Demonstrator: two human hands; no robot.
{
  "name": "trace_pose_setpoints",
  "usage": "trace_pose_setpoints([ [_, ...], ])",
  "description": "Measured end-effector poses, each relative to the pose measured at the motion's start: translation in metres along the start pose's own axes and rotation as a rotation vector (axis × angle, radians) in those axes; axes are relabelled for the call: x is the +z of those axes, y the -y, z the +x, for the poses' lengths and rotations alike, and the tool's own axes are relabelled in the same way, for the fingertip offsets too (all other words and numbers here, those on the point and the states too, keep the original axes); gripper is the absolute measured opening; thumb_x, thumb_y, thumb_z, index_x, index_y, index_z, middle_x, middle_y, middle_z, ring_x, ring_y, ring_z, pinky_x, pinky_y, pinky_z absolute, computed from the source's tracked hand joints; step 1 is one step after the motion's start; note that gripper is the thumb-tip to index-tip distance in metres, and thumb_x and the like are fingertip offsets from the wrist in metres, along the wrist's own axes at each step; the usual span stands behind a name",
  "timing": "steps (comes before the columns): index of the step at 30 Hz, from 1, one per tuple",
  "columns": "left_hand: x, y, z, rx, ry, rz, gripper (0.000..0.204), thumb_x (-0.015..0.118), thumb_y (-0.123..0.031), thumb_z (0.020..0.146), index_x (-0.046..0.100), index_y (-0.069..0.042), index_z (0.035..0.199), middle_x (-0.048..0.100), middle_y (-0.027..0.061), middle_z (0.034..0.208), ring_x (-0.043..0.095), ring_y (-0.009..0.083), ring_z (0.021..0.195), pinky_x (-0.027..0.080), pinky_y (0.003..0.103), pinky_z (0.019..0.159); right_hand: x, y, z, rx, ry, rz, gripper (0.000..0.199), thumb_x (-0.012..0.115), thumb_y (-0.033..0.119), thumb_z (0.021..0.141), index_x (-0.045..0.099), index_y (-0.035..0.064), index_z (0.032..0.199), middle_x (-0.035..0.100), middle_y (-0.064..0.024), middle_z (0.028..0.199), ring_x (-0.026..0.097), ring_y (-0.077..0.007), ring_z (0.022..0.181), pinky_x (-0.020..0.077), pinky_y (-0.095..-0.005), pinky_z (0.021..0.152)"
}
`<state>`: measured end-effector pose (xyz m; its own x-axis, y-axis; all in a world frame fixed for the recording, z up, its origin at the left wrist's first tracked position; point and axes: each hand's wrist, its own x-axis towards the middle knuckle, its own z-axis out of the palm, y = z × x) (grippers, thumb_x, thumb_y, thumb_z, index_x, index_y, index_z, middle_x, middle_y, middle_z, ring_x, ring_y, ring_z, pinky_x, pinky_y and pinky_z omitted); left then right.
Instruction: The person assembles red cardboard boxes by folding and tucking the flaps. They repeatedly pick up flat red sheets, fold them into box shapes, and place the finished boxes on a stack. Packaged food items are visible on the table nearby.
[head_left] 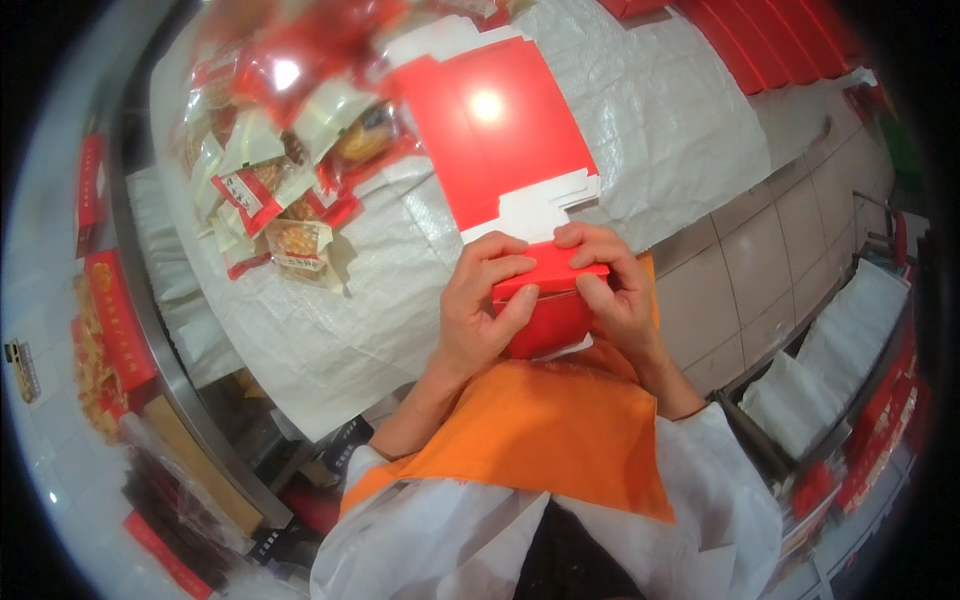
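Note:
Between my two hands is a red cardboard box (545, 325), held close to my orange apron. My left hand (483, 300) grips its left side, thumb on the front and fingers bent over the top edge. On the right side my right hand (612, 285) pinches the top edge between thumb and curled fingers. The inside of the box is hidden from view. Just beyond my hands lies a flat red carton blank (500, 120) with white tabs, glare on its surface.
A heap of wrapped pastries (290, 190) in clear and red packets covers the table's left side. White plastic sheeting (650, 120) covers the table. Red boxes (770, 40) stand in a row at the far right. A metal rail (190, 390) runs along the left.

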<state>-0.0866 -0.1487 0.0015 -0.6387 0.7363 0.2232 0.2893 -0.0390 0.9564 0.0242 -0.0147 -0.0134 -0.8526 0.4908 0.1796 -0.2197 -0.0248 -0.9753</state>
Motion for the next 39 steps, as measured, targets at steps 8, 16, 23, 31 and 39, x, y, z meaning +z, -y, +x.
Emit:
trace_pose_setpoints([
  [8,-0.005,0.007,-0.003,0.020,0.074,0.002,0.022,0.054,-0.001,0.077,0.058,0.000,0.098,0.052,0.0140,0.109,0.049,0.0250,0.102,0.038,0.033,0.088,0.000,-0.005,-0.002,0.050,-0.042,0.040,0.013,0.049,-0.001,0.077,0.054,0.0027,0.088,0.050,-0.0124,0.113,0.046,-0.0223,0.105,0.0339,-0.0329,0.093],
  [16,-0.016,0.019,-0.010,0.303,0.129,0.297,0.028,0.066,-0.010,0.070,0.062,-0.004,0.097,0.054,0.0121,0.110,0.051,0.0312,0.099,0.043,0.037,0.082,-0.016,-0.012,-0.005,-0.228,0.135,-0.302,0.013,0.053,0.000,0.076,0.056,0.0034,0.088,0.050,-0.0160,0.115,0.046,-0.0320,0.108,0.0339,-0.0400,0.094],
  [23,-0.031,-0.019,0.008,0.281,0.158,0.431,0.033,0.070,-0.021,0.065,0.054,-0.005,0.089,0.055,0.0102,0.101,0.054,0.0263,0.089,0.042,0.037,0.076,0.001,0.021,0.011,-0.298,0.352,-0.468,0.024,0.061,0.002,0.072,0.058,0.0048,0.096,0.051,-0.0167,0.115,0.048,-0.0331,0.108,0.0388,-0.0395,0.089],
  [31,-0.111,-0.050,-0.024,-0.280,-0.065,0.153,0.041,0.072,-0.020,0.069,0.045,-0.006,0.096,0.054,0.0072,0.088,0.055,0.0167,0.082,0.044,0.030,0.073,0.073,0.046,0.138,-0.395,0.424,-0.581,0.043,0.066,0.011,0.072,0.052,0.0054,0.113,0.047,-0.0163,0.121,0.046,-0.0316,0.110,0.0387,-0.0380,0.090],
  [39,-0.148,-0.025,-0.068,-0.379,-0.741,-0.413,0.052,0.064,-0.005,0.075,0.035,-0.002,0.117,0.050,0.0118,0.111,0.051,0.0170,0.099,0.042,0.030,0.087,0.164,-0.037,0.237,-0.544,0.706,-1.232,0.052,0.063,0.009,0.071,0.047,0.0142,0.120,0.039,-0.0102,0.129,0.036,-0.0312,0.119,0.0416,-0.0394,0.089],
])
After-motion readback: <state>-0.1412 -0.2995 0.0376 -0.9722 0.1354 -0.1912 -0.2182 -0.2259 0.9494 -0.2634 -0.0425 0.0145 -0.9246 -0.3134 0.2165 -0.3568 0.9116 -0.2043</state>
